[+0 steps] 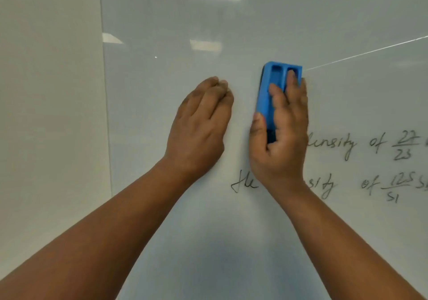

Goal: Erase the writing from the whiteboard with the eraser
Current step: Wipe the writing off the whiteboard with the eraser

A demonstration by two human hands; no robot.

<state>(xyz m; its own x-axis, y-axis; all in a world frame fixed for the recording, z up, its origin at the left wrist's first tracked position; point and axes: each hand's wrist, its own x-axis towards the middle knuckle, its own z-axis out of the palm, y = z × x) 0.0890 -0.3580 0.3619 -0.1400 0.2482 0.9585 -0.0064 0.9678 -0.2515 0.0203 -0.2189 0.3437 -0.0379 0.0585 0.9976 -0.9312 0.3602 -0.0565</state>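
Two handwritten lines (375, 147) remain; my right hand (279, 135) grips the blue plastic eraser (268, 91), left hand (199, 128) flat on the glossy whiteboard (254, 22). I'd press flat, sweeping rightward.

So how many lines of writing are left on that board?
2. The upper line runs right from the right hand; the lower line passes behind that wrist. More may lie beyond the right edge.

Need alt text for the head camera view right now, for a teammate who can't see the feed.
A person's right hand presses a blue eraser upright against a whiteboard, just left of two lines of black handwriting that remain unerased. The left hand rests flat on the bare board beside it.
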